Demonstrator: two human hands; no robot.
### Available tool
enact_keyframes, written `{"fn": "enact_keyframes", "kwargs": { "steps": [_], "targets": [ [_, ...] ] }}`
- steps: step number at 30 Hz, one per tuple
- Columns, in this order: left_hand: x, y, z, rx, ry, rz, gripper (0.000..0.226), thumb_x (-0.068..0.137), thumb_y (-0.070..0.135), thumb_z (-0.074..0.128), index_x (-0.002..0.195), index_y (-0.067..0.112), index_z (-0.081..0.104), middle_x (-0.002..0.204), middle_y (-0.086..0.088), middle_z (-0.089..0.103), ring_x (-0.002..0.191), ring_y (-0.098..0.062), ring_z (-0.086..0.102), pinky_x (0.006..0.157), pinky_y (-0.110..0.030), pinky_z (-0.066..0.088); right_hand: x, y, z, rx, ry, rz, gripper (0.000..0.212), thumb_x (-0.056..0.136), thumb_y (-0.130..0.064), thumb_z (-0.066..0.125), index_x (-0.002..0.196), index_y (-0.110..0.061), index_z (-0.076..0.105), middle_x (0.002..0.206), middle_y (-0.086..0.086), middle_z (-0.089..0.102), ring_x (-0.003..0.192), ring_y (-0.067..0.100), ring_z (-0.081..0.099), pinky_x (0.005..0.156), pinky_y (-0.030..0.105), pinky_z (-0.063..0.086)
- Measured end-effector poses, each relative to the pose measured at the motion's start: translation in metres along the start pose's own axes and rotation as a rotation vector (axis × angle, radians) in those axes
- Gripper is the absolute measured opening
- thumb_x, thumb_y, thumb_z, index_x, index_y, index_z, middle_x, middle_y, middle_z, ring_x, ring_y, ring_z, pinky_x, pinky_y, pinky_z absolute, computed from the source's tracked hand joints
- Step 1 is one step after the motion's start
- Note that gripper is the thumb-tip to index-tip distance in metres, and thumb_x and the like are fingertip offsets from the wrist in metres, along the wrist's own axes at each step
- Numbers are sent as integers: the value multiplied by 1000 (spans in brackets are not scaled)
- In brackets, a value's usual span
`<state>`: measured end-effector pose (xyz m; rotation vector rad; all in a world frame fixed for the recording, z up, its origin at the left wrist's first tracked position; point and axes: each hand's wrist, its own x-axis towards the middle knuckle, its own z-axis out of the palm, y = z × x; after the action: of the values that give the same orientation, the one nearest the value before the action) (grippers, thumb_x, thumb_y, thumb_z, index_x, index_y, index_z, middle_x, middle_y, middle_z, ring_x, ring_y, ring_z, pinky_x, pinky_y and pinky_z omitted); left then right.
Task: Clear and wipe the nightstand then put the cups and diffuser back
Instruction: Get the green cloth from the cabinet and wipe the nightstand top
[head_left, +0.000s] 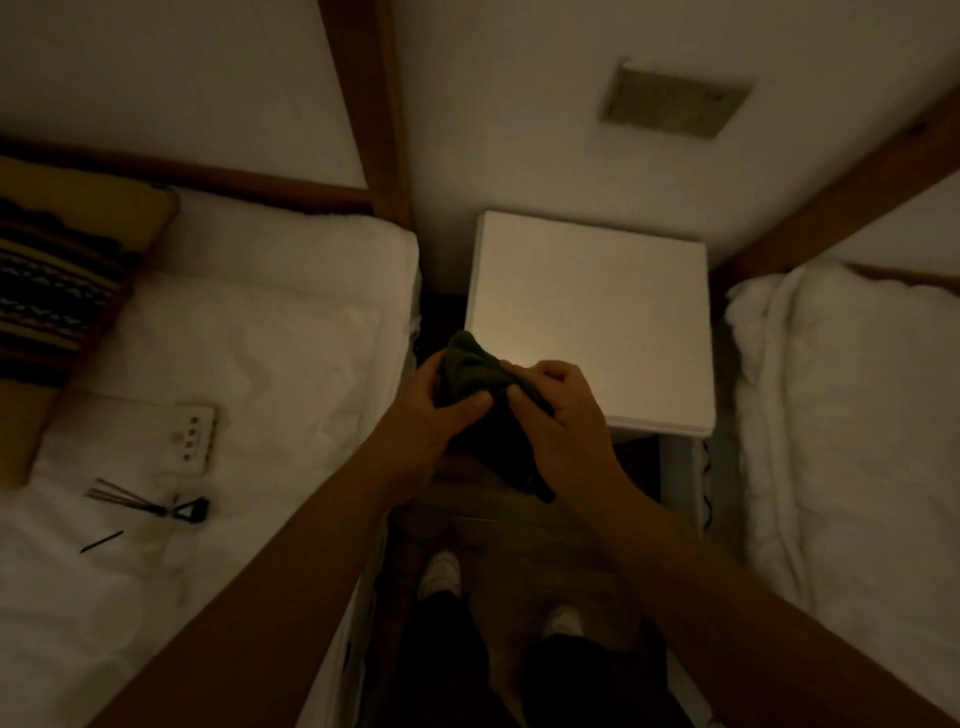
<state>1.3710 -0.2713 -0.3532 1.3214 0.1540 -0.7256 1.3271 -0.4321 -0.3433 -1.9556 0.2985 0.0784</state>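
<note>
At the frame's centre, the left hand (441, 410) and right hand (558, 415) both pinch a dark cloth (475, 371), fingers curled round it, just over the near left corner of the white table (592, 312). The diffuser (189, 506) lies on its side on the bed (270, 353) at lower left, reeds (111, 491) fanned out, beside a white tray (192, 439).

— Dim in here, all yellow-brown murk.
— Only a faint warm glow on the square white nightstand tabletop (587, 317). Floor's nearly black.
— Edges bow outward; the grey wall vent (675, 101) looks smeared.
</note>
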Motion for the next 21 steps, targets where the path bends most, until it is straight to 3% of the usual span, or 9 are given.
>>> {"fn": "enact_keyframes", "kwargs": {
  "steps": [2,4,7,10,13,17,21],
  "targets": [
    [-31,31,16,83,20,57,75,75,22,80,139,16,44,133,-12,57,120,-28,57,101,-53,46,-13,-43,-17,175,30,107,14,97,-24,55,108,-24,63,109,1,59,101,13,60,87,19,49],
    [-56,63,33,147,136,157,65,77,19,76,136,18,48,130,-10,59,118,-28,57,101,-52,46,-22,-83,-38,412,24,188,14,97,-25,55,105,-27,67,111,4,68,105,21,64,92,32,52],
    [-87,105,58,161,243,263,43,88,13,66,126,29,53,121,-4,63,111,-25,62,95,-51,50,-32,-125,-77,624,-15,203,20,97,-29,54,108,-23,69,110,4,71,104,21,67,90,37,54],
    [-109,137,80,133,281,355,35,91,11,62,124,22,57,114,-11,68,103,-28,67,86,-43,56,-40,-154,-121,746,-38,192,27,98,-32,49,111,-16,67,111,6,71,104,22,68,86,36,56],
    [-128,156,108,76,266,421,16,92,8,59,103,17,65,102,-12,72,95,-31,70,76,-37,59,-49,-169,-170,852,-68,198,35,99,-36,46,118,-10,62,116,13,68,108,30,65,84,41,54],
    [-146,164,137,-41,298,435,11,94,11,55,98,16,64,100,-8,72,94,-28,70,74,-37,58,-55,-184,-210,1070,-305,299,50,100,-47,35,134,-15,52,130,16,60,114,35,61,80,44,56],
    [-172,154,149,-78,492,411,11,96,9,52,94,16,60,88,1,72,88,-20,71,68,-32,57,-57,-199,-213,1154,-580,315,57,101,-50,25,136,-14,52,132,16,59,119,32,58,89,41,53]
  ]
}}
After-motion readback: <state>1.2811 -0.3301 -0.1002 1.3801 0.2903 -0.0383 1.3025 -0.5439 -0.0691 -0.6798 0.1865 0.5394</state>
